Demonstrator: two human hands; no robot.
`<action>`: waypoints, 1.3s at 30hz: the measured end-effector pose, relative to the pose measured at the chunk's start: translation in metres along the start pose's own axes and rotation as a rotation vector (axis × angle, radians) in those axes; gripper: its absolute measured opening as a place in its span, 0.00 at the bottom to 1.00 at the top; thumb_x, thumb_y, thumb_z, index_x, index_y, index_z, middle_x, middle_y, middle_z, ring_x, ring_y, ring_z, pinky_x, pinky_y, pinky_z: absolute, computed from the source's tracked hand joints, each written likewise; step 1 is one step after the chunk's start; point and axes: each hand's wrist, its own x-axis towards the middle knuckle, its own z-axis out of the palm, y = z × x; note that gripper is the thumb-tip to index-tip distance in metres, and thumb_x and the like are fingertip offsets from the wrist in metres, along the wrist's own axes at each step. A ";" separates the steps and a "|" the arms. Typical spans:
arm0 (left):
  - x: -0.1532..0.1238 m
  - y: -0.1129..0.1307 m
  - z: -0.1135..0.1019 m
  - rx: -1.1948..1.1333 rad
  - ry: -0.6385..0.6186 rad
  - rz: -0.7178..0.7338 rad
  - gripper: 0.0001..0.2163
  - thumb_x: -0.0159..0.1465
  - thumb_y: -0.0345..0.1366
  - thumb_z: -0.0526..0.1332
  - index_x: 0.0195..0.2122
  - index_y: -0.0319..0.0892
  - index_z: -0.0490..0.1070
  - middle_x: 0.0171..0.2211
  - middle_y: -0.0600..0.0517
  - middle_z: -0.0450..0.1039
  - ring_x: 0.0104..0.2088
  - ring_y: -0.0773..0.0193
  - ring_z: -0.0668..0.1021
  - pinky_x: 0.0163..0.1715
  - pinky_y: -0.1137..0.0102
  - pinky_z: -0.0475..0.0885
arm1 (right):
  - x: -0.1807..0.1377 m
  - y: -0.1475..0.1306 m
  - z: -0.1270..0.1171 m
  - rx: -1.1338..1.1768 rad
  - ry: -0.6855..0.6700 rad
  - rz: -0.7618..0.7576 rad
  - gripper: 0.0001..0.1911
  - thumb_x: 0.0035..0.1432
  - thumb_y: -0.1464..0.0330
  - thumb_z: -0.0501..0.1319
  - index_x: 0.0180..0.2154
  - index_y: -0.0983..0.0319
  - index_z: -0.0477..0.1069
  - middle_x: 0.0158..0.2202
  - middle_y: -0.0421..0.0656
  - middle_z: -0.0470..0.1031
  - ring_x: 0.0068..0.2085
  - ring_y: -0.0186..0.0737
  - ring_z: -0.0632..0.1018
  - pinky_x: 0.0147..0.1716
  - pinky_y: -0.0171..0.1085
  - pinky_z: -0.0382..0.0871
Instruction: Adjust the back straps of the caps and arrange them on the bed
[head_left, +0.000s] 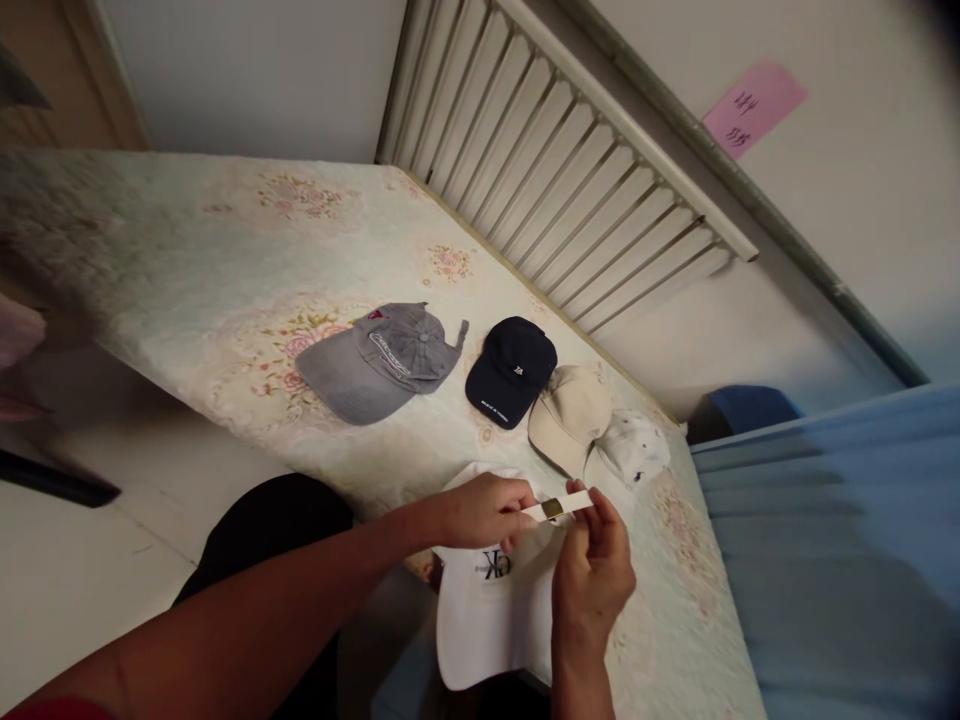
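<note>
A white cap [491,630] with dark lettering on its front lies at the near edge of the bedding, brim toward me. Its white strap [576,503] with a brass buckle [552,510] is stretched between my two hands above the crown. My left hand [487,512] pinches the strap on the left of the buckle. On the other side, my right hand [596,565] grips the strap's end between thumb and fingers. Beyond them lie a grey cap [382,365], a navy cap [512,370], a beige cap [574,415] and a pale cap with small marks [636,447].
Floral bedding [225,240] covers the surface under the caps. A metal rail with bars [570,150] runs along the far side by the wall. A blue curtain [847,540] hangs at the right. A pink note [754,108] is on the wall.
</note>
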 end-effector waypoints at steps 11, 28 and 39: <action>-0.008 -0.002 0.004 0.747 0.283 0.220 0.17 0.53 0.24 0.56 0.45 0.40 0.67 0.43 0.46 0.68 0.46 0.54 0.68 0.47 0.61 0.63 | 0.009 0.012 -0.001 0.042 0.079 0.071 0.20 0.55 0.69 0.54 0.50 0.63 0.67 0.47 0.50 0.76 0.49 0.46 0.76 0.50 0.46 0.67; -0.016 -0.018 0.002 0.398 0.650 -0.099 0.19 0.60 0.27 0.49 0.52 0.40 0.65 0.48 0.44 0.72 0.49 0.57 0.73 0.53 0.62 0.63 | 0.001 0.017 -0.009 -0.151 -0.095 0.034 0.23 0.55 0.65 0.53 0.51 0.65 0.68 0.46 0.54 0.76 0.48 0.49 0.77 0.49 0.47 0.67; -0.036 -0.026 0.002 0.294 0.762 -0.211 0.17 0.61 0.32 0.51 0.50 0.38 0.68 0.49 0.43 0.73 0.49 0.57 0.73 0.53 0.64 0.63 | -0.033 -0.003 -0.021 0.145 -0.241 0.160 0.15 0.53 0.60 0.60 0.39 0.62 0.74 0.41 0.48 0.78 0.45 0.48 0.77 0.48 0.46 0.68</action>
